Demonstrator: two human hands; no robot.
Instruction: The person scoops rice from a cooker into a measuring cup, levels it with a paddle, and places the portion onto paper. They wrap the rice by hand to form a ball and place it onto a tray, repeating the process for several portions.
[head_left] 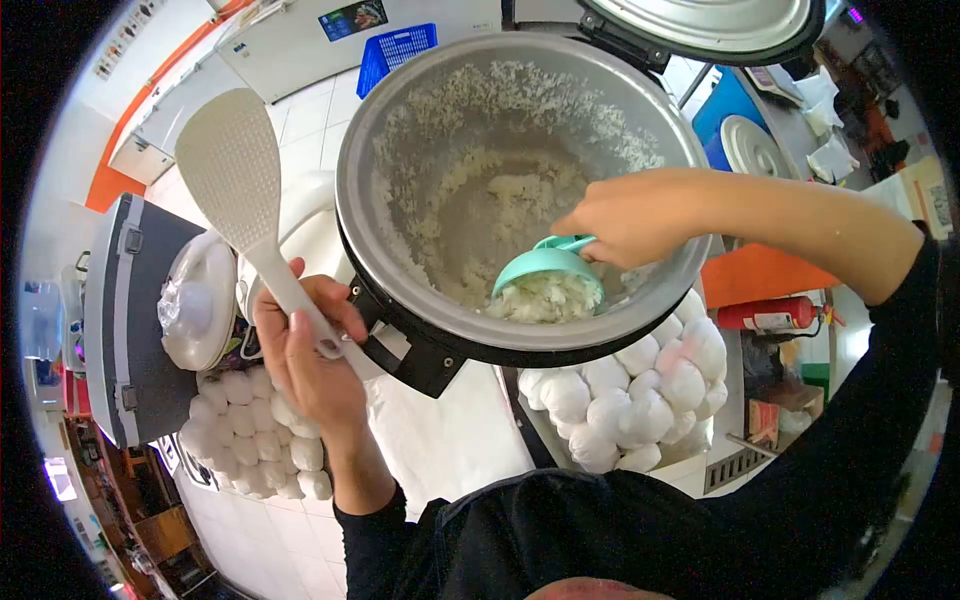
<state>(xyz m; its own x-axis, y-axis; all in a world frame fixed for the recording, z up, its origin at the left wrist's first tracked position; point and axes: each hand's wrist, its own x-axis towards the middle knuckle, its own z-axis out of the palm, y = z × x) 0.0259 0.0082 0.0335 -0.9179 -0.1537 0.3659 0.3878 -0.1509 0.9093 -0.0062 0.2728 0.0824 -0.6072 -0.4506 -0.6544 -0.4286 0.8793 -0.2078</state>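
Note:
My right hand (pixel 634 220) reaches into a large rice cooker (pixel 353 190) and grips the handle of a teal scoop (pixel 545 262). White cooked rice (pixel 548 297) fills the scoop, which is tilted near the front wall of the pot. More rice sticks to the pot's inner walls and bottom. A big white rice paddle (pixel 235 165) stands blade up in my left hand (pixel 318 350), its handle between thumb and fingers. That hand is right by the cooker's black side handle (pixel 405 350).
White round bundles (pixel 640 400) are piled right of my body, and more bundles (pixel 250 430) lie at the left. The cooker's raised lid (pixel 700 20) is at the back. A grey box (pixel 135 300) stands left, a fire extinguisher (pixel 768 314) right, a blue basket (pixel 395 52) behind.

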